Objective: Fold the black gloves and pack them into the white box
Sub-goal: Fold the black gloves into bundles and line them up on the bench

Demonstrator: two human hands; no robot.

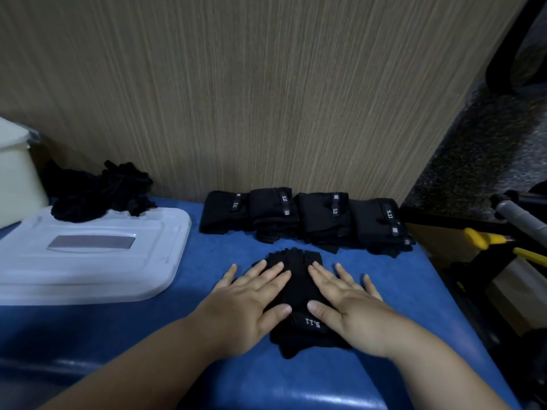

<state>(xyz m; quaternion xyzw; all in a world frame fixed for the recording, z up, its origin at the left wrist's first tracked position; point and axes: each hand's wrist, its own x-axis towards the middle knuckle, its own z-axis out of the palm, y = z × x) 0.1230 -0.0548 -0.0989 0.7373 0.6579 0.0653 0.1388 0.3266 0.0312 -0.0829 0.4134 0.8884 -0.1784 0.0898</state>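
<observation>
A black glove [299, 287] with a "5.11" wrist tab lies flat on the blue padded surface [231, 377], fingers pointing away from me. My left hand [251, 303] presses flat on its left side and my right hand [349, 306] presses flat on its right side, fingers straight. Behind it, several folded black gloves [305, 220] sit in a row against the wall. A loose heap of unfolded black gloves [97, 190] rests at the back left. The white box [14, 173] stands at the far left edge, mostly cut off.
A white plastic lid [88, 258] with a grey label lies on the left of the surface. A wood-grain wall rises behind. To the right, past the surface's edge, stand dark equipment, a grey bar and yellow-handled parts [488, 241].
</observation>
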